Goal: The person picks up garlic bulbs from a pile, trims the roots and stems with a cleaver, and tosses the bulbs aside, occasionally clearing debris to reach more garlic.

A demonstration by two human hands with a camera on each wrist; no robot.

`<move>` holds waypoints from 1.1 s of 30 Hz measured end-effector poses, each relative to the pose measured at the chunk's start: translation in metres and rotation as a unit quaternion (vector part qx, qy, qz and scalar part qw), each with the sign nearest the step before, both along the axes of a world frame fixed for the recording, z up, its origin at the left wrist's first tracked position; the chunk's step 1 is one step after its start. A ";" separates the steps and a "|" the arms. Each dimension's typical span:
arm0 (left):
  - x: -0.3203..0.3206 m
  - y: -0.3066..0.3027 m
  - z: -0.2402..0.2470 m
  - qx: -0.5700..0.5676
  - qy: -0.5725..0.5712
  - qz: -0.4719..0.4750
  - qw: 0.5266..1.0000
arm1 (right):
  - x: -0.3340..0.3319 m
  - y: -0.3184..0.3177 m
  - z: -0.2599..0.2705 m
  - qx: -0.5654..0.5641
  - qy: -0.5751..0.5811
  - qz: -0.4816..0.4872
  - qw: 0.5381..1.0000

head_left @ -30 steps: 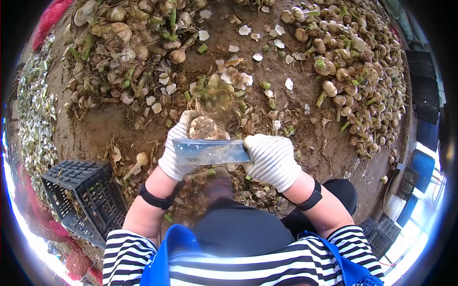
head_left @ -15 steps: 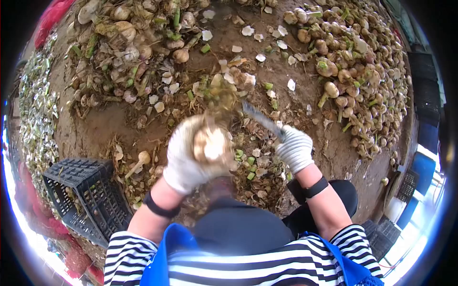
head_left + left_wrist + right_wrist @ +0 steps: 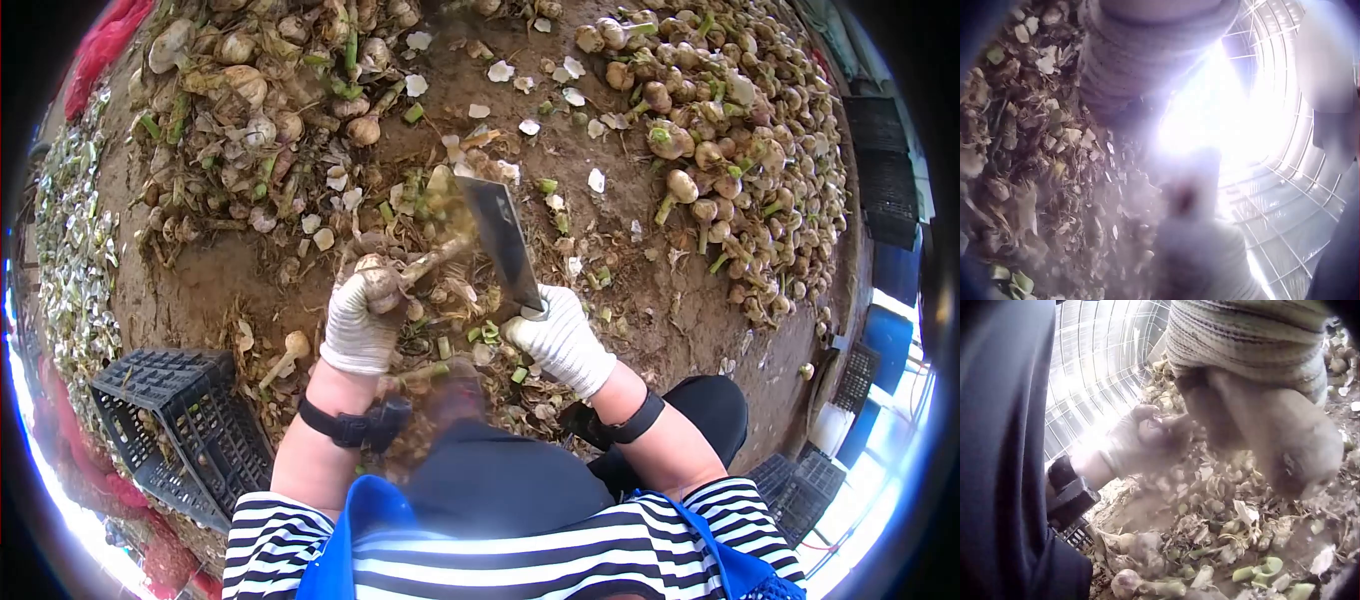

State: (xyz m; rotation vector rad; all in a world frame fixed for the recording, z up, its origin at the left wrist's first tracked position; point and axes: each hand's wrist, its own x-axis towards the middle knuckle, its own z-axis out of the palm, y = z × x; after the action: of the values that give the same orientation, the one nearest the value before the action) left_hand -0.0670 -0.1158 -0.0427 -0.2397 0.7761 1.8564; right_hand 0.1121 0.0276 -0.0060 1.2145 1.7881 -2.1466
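In the head view my gloved left hand (image 3: 358, 325) grips a garlic bulb (image 3: 378, 282), its long stem (image 3: 435, 258) pointing right and away from me. My right hand (image 3: 562, 340), gloved too, holds a cleaver (image 3: 500, 235) by its handle. The broad blade slants up and left, its side close to the end of the stem. In the right wrist view the left hand (image 3: 1141, 444) shows beyond the striped right glove (image 3: 1247, 350). The left wrist view is washed out by glare, with the left glove (image 3: 1154, 56) along its top.
A large heap of garlic (image 3: 740, 150) lies at the right, another with dry leaves (image 3: 240, 110) at the upper left. Peelings and cut stems (image 3: 490, 335) litter the dirt between my hands. A black plastic crate (image 3: 180, 420) stands at my left.
The cleaver has gone from lying across the bulb, out to the right, and back in, blade raised. The bulb's pale underside faced up half a second ago; now a stem shows.
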 end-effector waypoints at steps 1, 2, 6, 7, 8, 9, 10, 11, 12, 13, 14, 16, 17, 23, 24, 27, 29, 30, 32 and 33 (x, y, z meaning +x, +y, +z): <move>0.005 0.000 -0.002 -0.013 0.017 0.006 1.000 | -0.006 -0.002 0.008 -0.013 0.013 -0.013 1.000; 0.010 0.006 0.005 -0.026 0.034 0.012 0.999 | -0.011 -0.003 0.014 -0.028 0.025 -0.026 0.999; 0.008 0.008 0.022 -0.011 0.077 0.023 0.997 | 0.011 -0.010 -0.016 -0.006 -0.149 0.165 0.975; 0.003 0.011 0.029 0.053 0.096 0.057 0.992 | 0.030 -0.018 -0.034 -0.024 -0.180 0.196 0.964; -0.001 0.012 0.036 0.113 0.111 0.088 0.983 | 0.047 -0.027 -0.047 -0.048 -0.215 0.225 0.949; -0.010 0.008 0.045 0.028 0.134 0.080 0.987 | 0.046 -0.028 -0.042 -0.053 -0.215 0.231 0.947; -0.022 0.016 0.039 0.005 0.215 0.071 0.974 | 0.043 -0.029 -0.031 -0.108 -0.236 0.143 0.955; -0.031 0.027 0.037 -0.046 0.220 0.025 0.974 | 0.039 -0.032 -0.025 -0.164 -0.255 0.051 0.952; -0.029 0.045 0.049 -0.011 0.219 -0.049 0.974 | 0.034 -0.035 -0.036 -0.115 -0.217 0.018 0.969; -0.021 0.068 0.073 0.076 0.217 -0.087 0.969 | 0.013 -0.026 -0.015 -0.124 -0.173 -0.004 0.977; -0.015 0.083 0.095 0.149 0.159 -0.115 0.969 | 0.009 -0.023 -0.034 -0.074 -0.166 0.000 0.983; -0.031 0.082 0.103 0.184 0.258 -0.136 0.939 | -0.001 -0.005 -0.019 -0.075 -0.125 -0.041 0.988; -0.049 0.075 0.098 0.069 0.410 -0.148 0.897 | 0.003 0.003 -0.010 -0.070 -0.101 -0.066 0.990; -0.043 -0.041 0.036 -0.516 0.546 -0.586 0.305 | 0.032 0.016 -0.043 -0.062 -0.109 -0.181 0.975; -0.027 -0.061 0.014 -0.512 0.526 -0.627 0.261 | 0.029 0.012 -0.045 -0.070 -0.109 -0.190 0.973; -0.007 -0.052 -0.005 -0.504 0.515 -0.612 0.326 | 0.012 0.004 -0.048 -0.034 -0.117 -0.131 0.984; -0.003 -0.037 -0.016 -0.483 0.550 -0.515 0.445 | 0.010 0.007 -0.039 -0.028 -0.105 -0.069 0.992; -0.002 -0.038 -0.030 -0.427 0.639 -0.404 0.496 | 0.009 0.010 -0.042 0.020 -0.103 -0.033 0.994; 0.004 -0.021 -0.048 -0.447 0.625 -0.371 0.521 | 0.004 0.014 -0.033 0.076 -0.117 0.005 0.990; 0.006 -0.012 -0.052 -0.469 0.606 -0.341 0.544 | 0.004 0.015 -0.029 0.127 -0.133 0.045 0.982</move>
State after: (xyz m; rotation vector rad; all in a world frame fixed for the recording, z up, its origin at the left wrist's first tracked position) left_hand -0.0607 -0.1282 -0.0942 0.7368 2.3687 0.3979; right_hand 0.1165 0.0430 -0.0353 1.3687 1.9939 -1.6536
